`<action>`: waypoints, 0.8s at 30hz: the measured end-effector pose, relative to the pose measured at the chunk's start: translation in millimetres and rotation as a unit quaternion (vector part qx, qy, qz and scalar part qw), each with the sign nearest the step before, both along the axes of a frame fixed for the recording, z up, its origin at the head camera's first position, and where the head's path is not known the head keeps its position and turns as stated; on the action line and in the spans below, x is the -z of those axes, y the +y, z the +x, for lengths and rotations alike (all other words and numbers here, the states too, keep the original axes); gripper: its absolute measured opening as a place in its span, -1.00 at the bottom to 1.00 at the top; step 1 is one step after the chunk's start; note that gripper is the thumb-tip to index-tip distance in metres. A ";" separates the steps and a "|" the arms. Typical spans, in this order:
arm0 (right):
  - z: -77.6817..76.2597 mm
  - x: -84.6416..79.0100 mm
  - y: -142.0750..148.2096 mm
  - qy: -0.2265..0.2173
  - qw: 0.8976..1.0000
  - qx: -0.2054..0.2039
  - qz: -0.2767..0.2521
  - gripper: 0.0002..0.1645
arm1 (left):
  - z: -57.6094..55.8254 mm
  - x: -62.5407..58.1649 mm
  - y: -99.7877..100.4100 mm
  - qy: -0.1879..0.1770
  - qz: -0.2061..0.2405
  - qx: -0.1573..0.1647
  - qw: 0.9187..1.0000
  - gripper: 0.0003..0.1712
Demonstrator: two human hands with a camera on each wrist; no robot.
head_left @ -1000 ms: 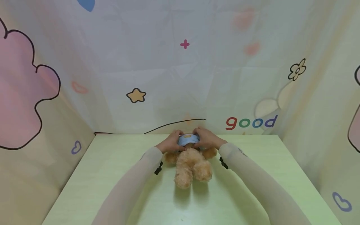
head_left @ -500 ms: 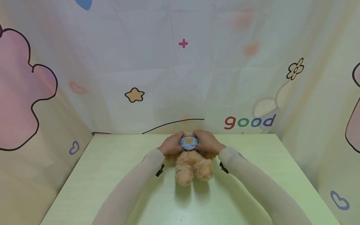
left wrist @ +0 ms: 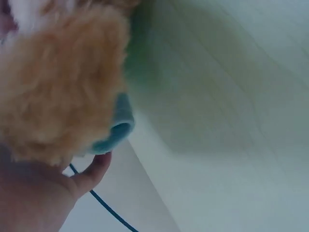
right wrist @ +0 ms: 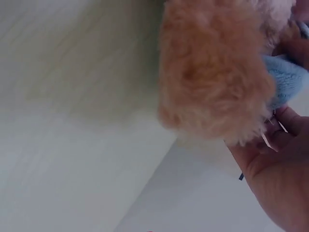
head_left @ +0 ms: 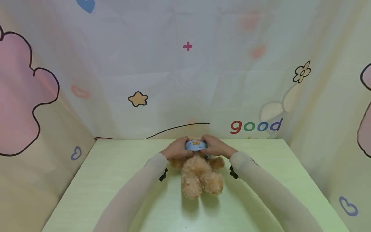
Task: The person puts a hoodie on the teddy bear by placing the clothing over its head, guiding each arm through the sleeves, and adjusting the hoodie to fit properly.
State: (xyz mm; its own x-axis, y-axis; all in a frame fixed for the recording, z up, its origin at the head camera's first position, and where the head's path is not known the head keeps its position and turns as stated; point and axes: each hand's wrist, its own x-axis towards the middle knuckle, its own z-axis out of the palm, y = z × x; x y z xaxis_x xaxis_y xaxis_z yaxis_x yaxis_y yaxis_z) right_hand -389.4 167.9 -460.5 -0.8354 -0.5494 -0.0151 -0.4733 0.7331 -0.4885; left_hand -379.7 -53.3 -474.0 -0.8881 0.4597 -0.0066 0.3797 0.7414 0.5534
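A fluffy tan teddy bear (head_left: 197, 167) lies at the table's far edge, legs toward me. Bunched at its head end is a light-blue doll shirt (head_left: 195, 146) with a yellow animal print. My left hand (head_left: 176, 148) grips the shirt's left side, and opposite it my right hand (head_left: 216, 146) grips the right side. In the left wrist view a blue sleeve opening (left wrist: 122, 121) pokes out behind the bear's furry arm (left wrist: 63, 87), a fingertip at its edge. Blue fabric (right wrist: 286, 79) shows beside the other arm (right wrist: 215, 82) in the right wrist view. The bear's face is hidden.
The pale green table (head_left: 121, 177) ends at a printed fabric backdrop (head_left: 162, 74) right behind the hands. Fabric walls also rise at the left and right. A thin dark line (left wrist: 111, 210) runs below the left hand in its wrist view.
The hands first drew down over the bear with the shirt, then eased back up and slightly apart. The print now sits higher and more tilted, and the bear's legs reach a bit nearer me.
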 end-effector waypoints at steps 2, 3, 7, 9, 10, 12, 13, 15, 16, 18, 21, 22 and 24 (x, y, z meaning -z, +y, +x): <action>-0.1 0.0 -0.5 0.005 1.000 0.003 -0.003 -0.57 | -1.0 -1.1 -0.2 0.000 0.008 0.000 1.000 -0.54; 0.3 0.3 -0.9 0.009 1.000 0.007 -0.005 -0.60 | -1.9 -0.6 0.1 0.004 0.009 0.002 1.000 -0.56; 0.9 2.3 -3.6 0.037 0.999 0.012 -0.011 -0.65 | -3.9 3.2 2.3 0.044 -0.003 0.011 0.999 -0.62; 1.6 3.6 -5.2 0.057 0.998 0.012 -0.012 -0.69 | -3.6 5.6 3.1 0.059 -0.001 0.011 0.998 -0.68; 2.2 4.4 -5.7 0.067 0.998 0.012 -0.010 -0.71 | -3.1 6.6 3.5 0.066 0.001 0.010 0.998 -0.70; 3.6 6.5 -6.6 0.091 0.996 0.015 -0.002 -0.76 | -1.8 7.7 4.5 0.079 0.001 0.007 0.997 -0.76; 4.7 7.5 -7.0 0.105 0.994 0.018 0.000 -0.77 | -1.1 7.6 5.0 0.087 0.004 0.007 0.996 -0.79; 7.0 10.2 -8.1 0.140 0.990 0.022 0.011 -0.79 | 0.1 6.7 6.0 0.110 0.000 0.008 0.994 -0.84; 7.9 11.5 -9.2 0.163 0.986 0.024 0.017 -0.77 | 0.3 6.4 6.3 0.123 -0.008 0.008 0.992 -0.85; 10.3 14.3 -11.6 0.216 0.976 0.024 0.026 -0.74 | 0.2 7.0 6.9 0.152 -0.024 0.007 0.988 -0.86; 14.6 18.6 -15.1 0.300 0.952 0.005 0.058 -0.75 | 0.4 10.5 7.8 0.185 -0.050 0.014 0.981 -0.83; 15.9 19.8 -16.1 0.323 0.944 -0.003 0.069 -0.78 | 0.2 12.3 7.9 0.193 -0.057 0.018 0.979 -0.84; 17.7 20.6 -17.0 0.347 0.933 -0.021 0.091 -0.85 | 0.6 14.2 7.6 0.202 -0.065 0.030 0.977 -0.87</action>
State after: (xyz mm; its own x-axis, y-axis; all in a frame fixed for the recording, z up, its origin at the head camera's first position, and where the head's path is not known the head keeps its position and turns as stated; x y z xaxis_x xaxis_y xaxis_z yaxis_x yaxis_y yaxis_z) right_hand -371.7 150.9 -481.1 -0.6562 -0.6234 0.4252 -0.6596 0.7475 0.0780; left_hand -379.0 -45.6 -488.2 -0.8025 0.5289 0.2763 0.5916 0.7657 0.2525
